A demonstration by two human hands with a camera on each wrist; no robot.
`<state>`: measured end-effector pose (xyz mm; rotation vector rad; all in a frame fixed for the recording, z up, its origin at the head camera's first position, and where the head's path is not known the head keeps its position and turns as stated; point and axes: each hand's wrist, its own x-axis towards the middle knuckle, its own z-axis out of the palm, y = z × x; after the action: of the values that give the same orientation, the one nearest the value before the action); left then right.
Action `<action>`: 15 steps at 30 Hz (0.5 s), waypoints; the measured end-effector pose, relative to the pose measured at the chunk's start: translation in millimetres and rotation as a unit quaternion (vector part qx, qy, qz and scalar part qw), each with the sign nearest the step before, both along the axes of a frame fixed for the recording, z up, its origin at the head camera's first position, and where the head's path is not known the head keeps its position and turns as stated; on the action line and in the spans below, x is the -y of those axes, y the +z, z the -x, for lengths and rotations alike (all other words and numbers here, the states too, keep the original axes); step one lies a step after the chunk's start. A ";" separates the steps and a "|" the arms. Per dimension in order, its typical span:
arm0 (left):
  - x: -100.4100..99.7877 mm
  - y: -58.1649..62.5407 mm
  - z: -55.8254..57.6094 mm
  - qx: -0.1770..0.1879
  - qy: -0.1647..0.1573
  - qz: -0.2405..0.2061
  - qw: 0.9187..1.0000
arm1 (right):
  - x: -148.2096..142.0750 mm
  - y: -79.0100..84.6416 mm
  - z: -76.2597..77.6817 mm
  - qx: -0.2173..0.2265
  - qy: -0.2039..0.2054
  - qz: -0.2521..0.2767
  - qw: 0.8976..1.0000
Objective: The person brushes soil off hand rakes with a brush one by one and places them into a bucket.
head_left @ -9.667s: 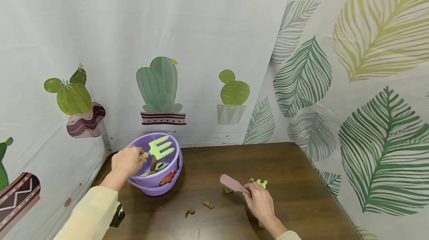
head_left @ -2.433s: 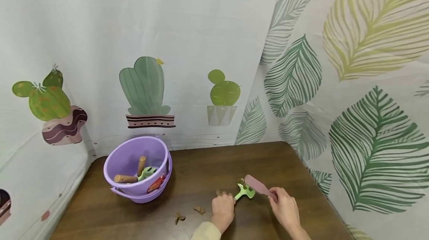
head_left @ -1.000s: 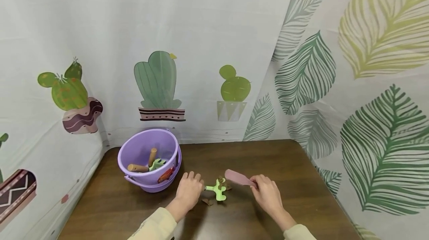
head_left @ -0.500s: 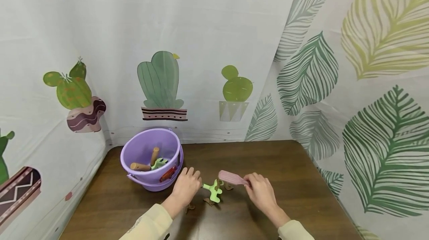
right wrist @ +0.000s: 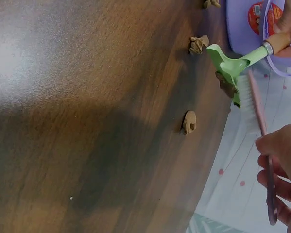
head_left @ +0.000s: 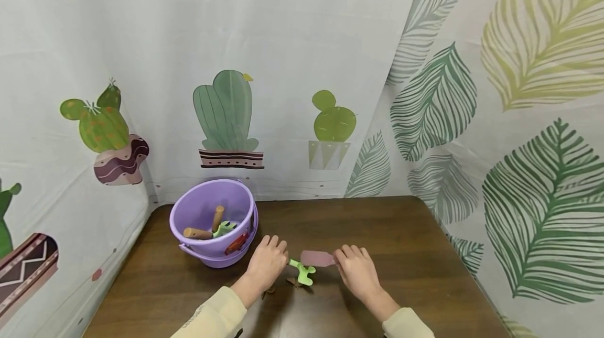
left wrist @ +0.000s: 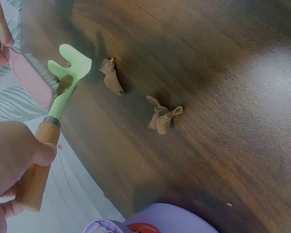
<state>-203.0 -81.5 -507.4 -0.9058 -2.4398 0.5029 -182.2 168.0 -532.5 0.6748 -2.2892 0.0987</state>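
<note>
My left hand grips the wooden handle of a small hand cultivator with a light green pronged head, held over the table left of centre. In my right hand is a pink brush with white bristles, pinched by its handle. The bristles are right at the green head, where a brown clay-like lump clings between the prongs. Below the cultivator, brown lumps lie on the table, one beside another piece.
A purple bucket stands at the back left of the brown table. Inside it are tools with wooden handles and a green head. A patterned cloth hangs behind the table.
The green fork my left hand held over the bucket earlier is gone from it; it took the cultivator, which then shifted left. In the last half second the brush came down and left against its head.
</note>
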 end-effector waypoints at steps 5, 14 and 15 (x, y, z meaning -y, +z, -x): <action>-0.2 -1.0 -0.9 0.001 0.004 0.004 1.000 | 5.1 6.4 -2.2 -0.045 -0.003 -0.026 0.999; 1.7 -5.5 -2.6 0.013 0.015 -0.011 1.000 | 5.0 4.7 -4.1 -0.050 -0.034 -0.029 0.998; 1.8 -5.9 -2.8 0.014 0.015 -0.013 1.000 | 4.7 3.8 -3.9 -0.052 -0.038 -0.025 0.998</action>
<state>-200.2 -83.3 -513.3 -0.8716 -2.4832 0.4725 -178.4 163.3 -528.7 0.6039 -2.2199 -0.0286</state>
